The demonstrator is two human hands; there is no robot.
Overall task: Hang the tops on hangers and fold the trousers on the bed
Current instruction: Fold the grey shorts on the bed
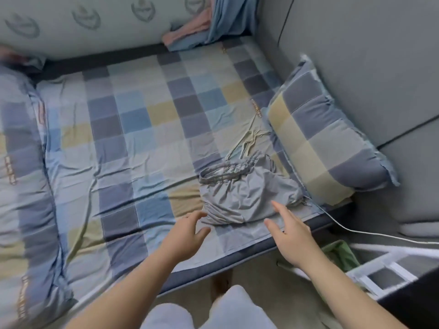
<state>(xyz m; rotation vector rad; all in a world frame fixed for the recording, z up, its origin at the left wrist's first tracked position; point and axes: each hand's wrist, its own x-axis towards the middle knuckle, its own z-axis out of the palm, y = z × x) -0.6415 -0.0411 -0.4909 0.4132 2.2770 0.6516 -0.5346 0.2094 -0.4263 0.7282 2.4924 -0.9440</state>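
Note:
Grey drawstring trousers [247, 188] lie bunched and roughly folded on the checked bed sheet [142, 129], near the bed's front right edge, with their pale cord trailing toward the pillow. My left hand [187, 233] hovers just left of the bundle, fingers loosely spread, holding nothing. Just in front of the trousers' right side, my right hand [289, 233] reaches with straight fingers and is empty too. Neither hand clearly touches the cloth.
A checked pillow [325, 138] leans against the grey wall at right. A rolled checked quilt [23, 186] lies along the left. Pink and blue cloth [190, 32] is piled at the far end. A white cable [356, 231], green fabric [339, 252] and a white rack [384, 271] sit beside the bed.

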